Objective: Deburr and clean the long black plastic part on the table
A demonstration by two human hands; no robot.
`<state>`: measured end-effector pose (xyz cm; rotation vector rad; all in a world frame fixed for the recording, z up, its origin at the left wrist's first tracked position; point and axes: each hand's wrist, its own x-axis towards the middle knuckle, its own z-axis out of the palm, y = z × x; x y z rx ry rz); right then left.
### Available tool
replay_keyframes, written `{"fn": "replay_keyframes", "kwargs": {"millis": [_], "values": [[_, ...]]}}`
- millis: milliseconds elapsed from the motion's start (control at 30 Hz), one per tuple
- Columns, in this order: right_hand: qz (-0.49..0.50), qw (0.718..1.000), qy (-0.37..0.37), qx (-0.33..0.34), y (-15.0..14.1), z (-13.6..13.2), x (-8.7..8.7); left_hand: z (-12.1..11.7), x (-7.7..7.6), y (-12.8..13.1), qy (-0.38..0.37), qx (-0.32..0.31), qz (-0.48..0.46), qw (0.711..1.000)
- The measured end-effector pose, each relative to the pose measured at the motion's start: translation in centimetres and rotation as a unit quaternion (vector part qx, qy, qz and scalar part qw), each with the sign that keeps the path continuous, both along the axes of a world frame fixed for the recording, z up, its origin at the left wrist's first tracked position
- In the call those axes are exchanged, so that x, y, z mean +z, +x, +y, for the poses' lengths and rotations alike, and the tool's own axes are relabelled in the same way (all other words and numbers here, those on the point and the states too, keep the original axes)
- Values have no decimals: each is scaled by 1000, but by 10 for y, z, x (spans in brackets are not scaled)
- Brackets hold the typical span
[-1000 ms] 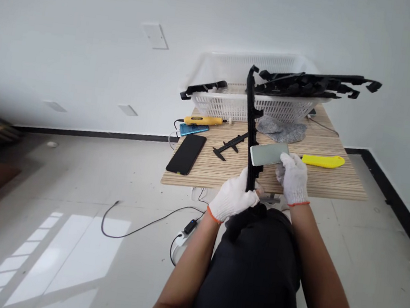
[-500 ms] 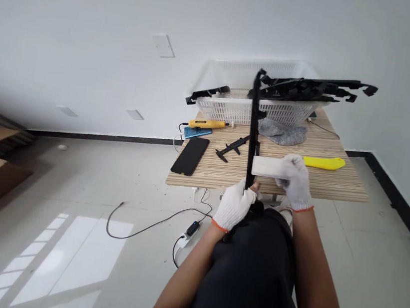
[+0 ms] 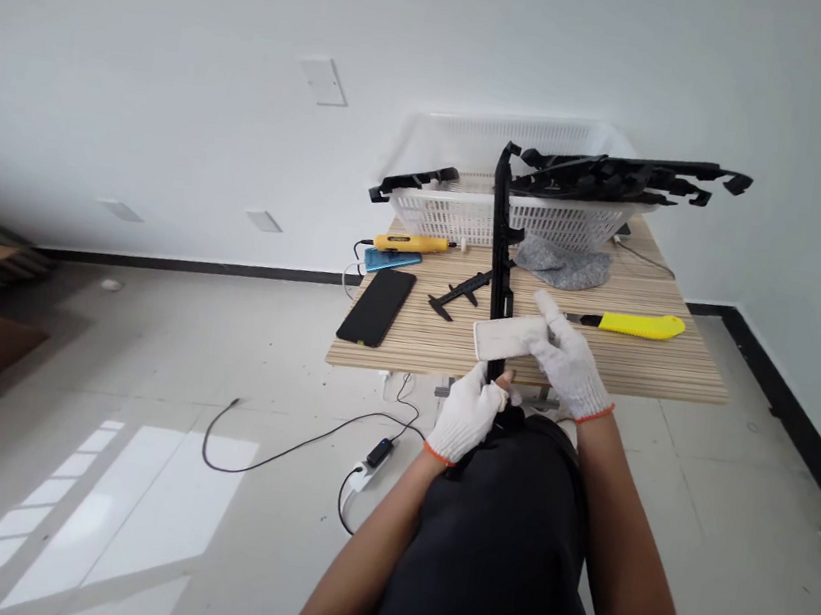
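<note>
My left hand (image 3: pixel 470 414), in a white knit glove with its thumb tip bare, is closed around the lower end of a long black plastic strip (image 3: pixel 502 219). The strip stands almost upright and has clips along its edge. Also gloved, my right hand (image 3: pixel 571 359) grips a flat white rectangular block (image 3: pixel 508 339) whose material I cannot make out. The block lies across the front of the strip, just above my left hand. Beyond my right fingers a yellow-handled knife (image 3: pixel 639 325) rests on the table.
On the striped wooden table (image 3: pixel 644 374) lie a black phone (image 3: pixel 377 307), a caliper (image 3: pixel 460 294), a yellow pen-like power tool (image 3: pixel 411 243), a blue device (image 3: pixel 390 262) and a grey cloth (image 3: pixel 563 264). A white basket (image 3: pixel 445 217) holds several black strips. Cables trail over the floor.
The white block has moved left across the strip and tilted. My right index finger has lifted away from it. The strip has turned slightly, showing more of its face.
</note>
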<state>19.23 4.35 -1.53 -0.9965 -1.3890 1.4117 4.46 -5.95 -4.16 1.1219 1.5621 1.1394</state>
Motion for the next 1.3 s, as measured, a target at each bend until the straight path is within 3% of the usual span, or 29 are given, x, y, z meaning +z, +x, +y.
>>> {"fn": "replay_keyframes", "kwargs": {"millis": [100,200,267,367,500,633,733,867,1000,1100,1233,1300], "values": [[-33,996,81,-33,-1,0,1,4,-5,2,1,0,-98,995],[-47,994,97,1,-2,1,0,6,-7,2,-18,15,-106,994],[-40,995,93,8,-2,1,-2,5,-6,1,-29,20,-102,994],[-12,996,85,-35,-2,1,-3,5,-3,1,9,-1,-115,993],[-19,997,76,1,-2,0,-2,4,1,2,17,6,-83,996],[-3,998,43,-50,-3,1,-1,3,1,2,15,-3,-92,996],[-10,998,62,-27,-4,1,-1,3,0,1,7,-1,-92,996],[4,996,19,-82,-4,0,1,4,0,1,10,-9,-92,996],[0,1000,10,-20,-4,0,0,5,-2,1,30,-9,-101,994],[19,998,16,-53,-5,1,-3,4,-3,1,14,-10,-98,995],[-3,1000,21,-18,-7,2,-5,3,-1,1,1,-3,-100,995],[7,999,30,-45,-8,3,-6,3,0,2,4,-1,-102,995]]}}
